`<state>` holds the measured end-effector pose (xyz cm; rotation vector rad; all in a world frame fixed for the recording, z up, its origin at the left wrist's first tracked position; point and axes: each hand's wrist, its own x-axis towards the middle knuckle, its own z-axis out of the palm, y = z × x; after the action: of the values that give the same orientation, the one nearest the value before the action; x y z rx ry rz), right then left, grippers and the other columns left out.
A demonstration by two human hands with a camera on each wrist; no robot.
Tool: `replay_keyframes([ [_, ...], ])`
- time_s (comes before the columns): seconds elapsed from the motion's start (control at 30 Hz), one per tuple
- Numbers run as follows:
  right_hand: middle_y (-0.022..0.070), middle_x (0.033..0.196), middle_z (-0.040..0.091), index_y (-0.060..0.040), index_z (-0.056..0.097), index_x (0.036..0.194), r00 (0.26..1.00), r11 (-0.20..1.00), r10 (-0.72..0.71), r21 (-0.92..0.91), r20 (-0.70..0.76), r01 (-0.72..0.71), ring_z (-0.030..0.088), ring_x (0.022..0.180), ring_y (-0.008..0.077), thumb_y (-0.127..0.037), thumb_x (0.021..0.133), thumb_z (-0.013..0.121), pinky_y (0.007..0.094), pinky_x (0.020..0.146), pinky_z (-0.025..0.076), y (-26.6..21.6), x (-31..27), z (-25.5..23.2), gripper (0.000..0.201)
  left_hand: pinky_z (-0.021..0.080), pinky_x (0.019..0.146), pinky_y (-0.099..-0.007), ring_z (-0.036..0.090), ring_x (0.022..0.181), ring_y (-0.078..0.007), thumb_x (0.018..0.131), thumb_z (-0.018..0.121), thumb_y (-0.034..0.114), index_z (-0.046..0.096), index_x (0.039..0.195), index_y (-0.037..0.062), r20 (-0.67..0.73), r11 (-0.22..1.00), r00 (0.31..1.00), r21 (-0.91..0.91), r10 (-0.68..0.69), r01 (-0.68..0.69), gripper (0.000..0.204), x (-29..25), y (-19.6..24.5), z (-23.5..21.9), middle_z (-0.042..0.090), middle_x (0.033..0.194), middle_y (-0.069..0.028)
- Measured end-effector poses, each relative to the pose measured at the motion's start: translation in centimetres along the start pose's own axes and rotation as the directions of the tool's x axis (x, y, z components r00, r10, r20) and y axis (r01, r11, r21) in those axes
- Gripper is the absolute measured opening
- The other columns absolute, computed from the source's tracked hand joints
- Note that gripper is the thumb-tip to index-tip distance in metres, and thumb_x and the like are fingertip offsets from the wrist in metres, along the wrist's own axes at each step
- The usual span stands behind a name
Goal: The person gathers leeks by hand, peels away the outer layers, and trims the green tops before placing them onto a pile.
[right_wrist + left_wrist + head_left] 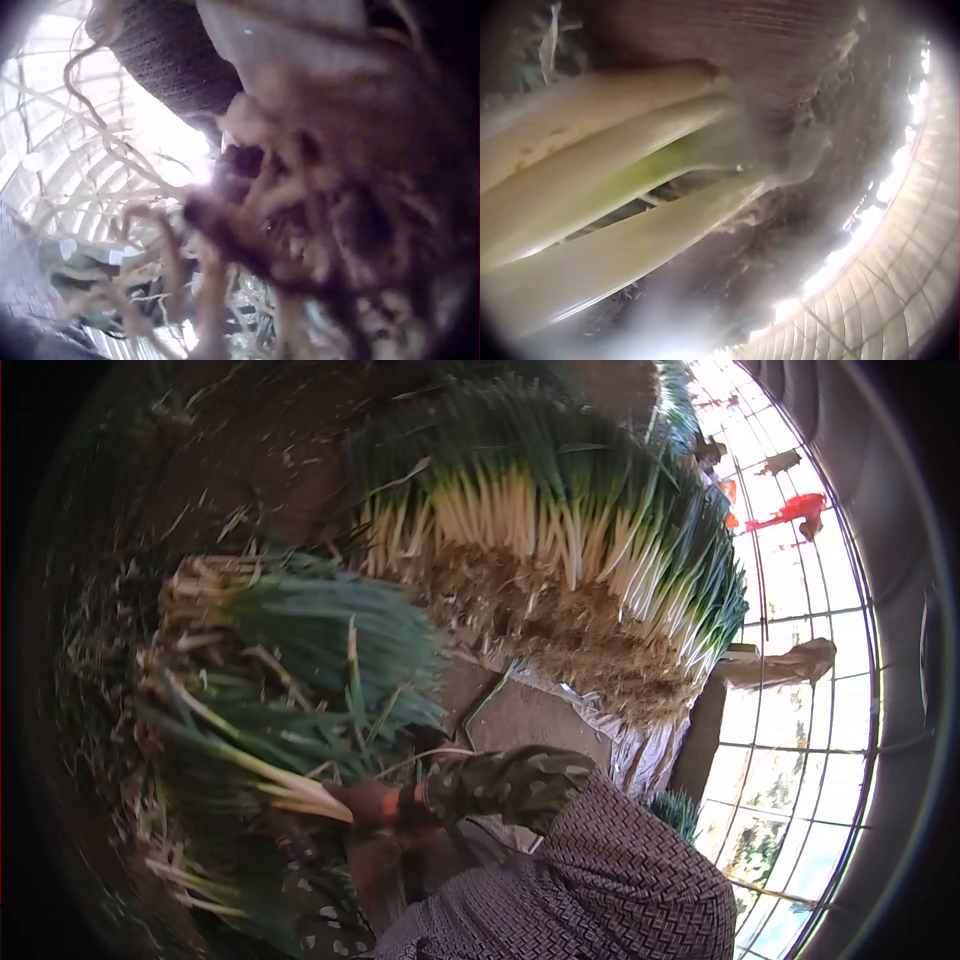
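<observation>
Long green onions [265,772] with pale lower stems lie across the lower left of the head view. My right hand [368,803], below the camouflage sleeve, grips them at their white ends. Lower down, my left hand [292,842] is dark and partly hidden beneath the stems. Close up in the left wrist view, fingers of the left hand [780,67] curl over several thick pale stalks [607,165]. Tangled roots [169,247] and a blurred white stem [292,30] fill much of the right wrist view, hiding the right fingers.
A loose green pile [330,630] lies just beyond my hands. Behind it, a long row of onions [500,510] stands with soil-covered roots facing me. Patterned cloth [600,860] covers my lap. A wire grid [800,745] and a wooden post [700,740] are at the right.
</observation>
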<state>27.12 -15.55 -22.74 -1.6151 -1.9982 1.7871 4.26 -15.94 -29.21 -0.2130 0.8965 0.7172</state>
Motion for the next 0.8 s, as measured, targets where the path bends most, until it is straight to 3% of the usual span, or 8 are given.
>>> replay_keyframes([
  [0.17, 0.0266, 0.105, 0.066, -0.0146, 0.017, 0.161, 0.983, 0.986, -0.164, -0.002, -0.086, 0.164, 0.067, 0.094, 0.0437, -0.014, 0.077, 0.069, 0.0497, 0.083, 0.053, 4.1, -7.3, -16.8, 0.099, 0.041, 0.112, -0.0425, 0.051, 0.131, -0.0291, 0.105, 0.048, 0.046, 0.047, 0.147, 0.0105, -0.059, 0.973, 0.972, -0.019, 0.229, -0.23, 0.055, 7.5, 2.6, 12.8, 0.052, 0.146, -0.0123],
  [0.3, 0.0262, 0.107, 0.064, -0.0166, 0.017, 0.161, 0.892, 0.977, -0.21, -0.062, -0.401, 0.203, 0.067, 0.093, 0.0452, -0.006, 0.072, 0.068, 0.0516, 0.079, 0.054, 11.7, -12.3, -27.6, 0.103, 0.045, 0.106, -0.0405, 0.055, 0.124, -0.0268, 0.103, 0.058, 0.035, 0.05, 0.144, 0.0065, 0.226, 0.628, 0.746, 0.421, 0.627, -0.655, 0.051, 18.6, 1.9, 24.0, 0.055, 0.139, -0.013],
  [0.47, 0.024, 0.118, 0.064, -0.0197, 0.018, 0.161, 0.478, 0.969, -0.237, -0.169, -0.846, 0.182, 0.069, 0.098, 0.0406, -0.002, 0.073, 0.069, 0.0462, 0.087, 0.06, 20.6, -20.5, -40.3, 0.103, 0.047, 0.101, -0.0396, 0.056, 0.119, -0.0227, 0.097, 0.068, 0.033, 0.053, 0.136, 0.0037, 0.572, 0.784, 0.783, 0.359, 0.245, -0.507, 0.052, 24.8, -6.6, 57.2, 0.059, 0.125, -0.0118],
  [0.5, 0.0229, 0.12, 0.065, -0.0202, 0.018, 0.161, 0.431, 0.978, -0.201, -0.159, -0.879, 0.133, 0.069, 0.1, 0.0395, -0.002, 0.072, 0.07, 0.0451, 0.087, 0.06, 22.8, -22.3, -42.4, 0.104, 0.049, 0.099, -0.0371, 0.055, 0.122, -0.0226, 0.098, 0.068, 0.032, 0.048, 0.14, -0.0002, 0.756, 0.553, 0.624, 0.439, 0.199, -0.708, 0.057, 26.7, -8.4, 60.8, 0.056, 0.132, -0.0135],
  [0.57, 0.0219, 0.123, 0.063, -0.0209, 0.016, 0.161, 0.384, 0.998, 0.006, 0.029, -0.923, 0.053, 0.068, 0.104, 0.0381, -0.005, 0.073, 0.075, 0.044, 0.086, 0.061, 29.0, -24.7, -46.2, 0.107, 0.049, 0.101, -0.0344, 0.052, 0.129, -0.0254, 0.097, 0.068, 0.031, 0.036, 0.147, -0.0044, 0.791, 0.424, 0.6, 0.506, 0.119, -0.751, 0.069, 27.2, -14.2, 66.8, 0.05, 0.143, -0.0184],
  [0.63, 0.0265, 0.119, 0.065, -0.0128, 0.012, 0.16, 0.36, 0.979, 0.201, 0.191, -0.911, -0.064, 0.067, 0.107, 0.0394, -0.02, 0.073, 0.083, 0.0417, 0.083, 0.061, 34.4, -27.1, -50.1, 0.113, 0.046, 0.107, -0.0348, 0.048, 0.135, -0.03, 0.095, 0.071, 0.029, 0.025, 0.153, -0.0043, 0.649, 0.574, 0.754, 0.581, 0.1, -0.577, 0.082, 26.5, -17.8, 67.9, 0.043, 0.15, -0.0234],
  [0.73, 0.0308, 0.136, 0.057, -0.008, 0.022, 0.157, -0.063, 0.747, 0.428, 0.392, -0.901, -0.536, 0.06, 0.124, 0.0414, -0.043, 0.075, 0.085, 0.0459, 0.102, 0.05, 44.6, -29.5, -51.7, 0.109, 0.043, 0.111, -0.0375, 0.046, 0.137, -0.0332, 0.089, 0.077, 0.026, 0.017, 0.156, -0.004, 0.556, 0.68, 0.831, 0.613, -0.01, -0.402, 0.094, 23.4, -19.9, 62.5, 0.039, 0.152, -0.0263],
  [0.8, 0.0225, 0.129, 0.065, -0.0034, 0.045, 0.144, -0.311, 0.678, 0.54, 0.623, -0.782, -0.389, 0.062, 0.12, 0.0404, -0.046, 0.075, 0.083, 0.0449, 0.098, 0.051, 47.8, -30.3, -49.7, 0.089, 0.045, 0.107, -0.038, 0.05, 0.132, -0.0316, 0.089, 0.076, 0.021, 0.026, 0.152, -0.0047, 0.446, 0.616, 0.894, 0.719, -0.053, -0.322, 0.085, 22.2, -19.2, 54.1, 0.044, 0.147, -0.0235],
])
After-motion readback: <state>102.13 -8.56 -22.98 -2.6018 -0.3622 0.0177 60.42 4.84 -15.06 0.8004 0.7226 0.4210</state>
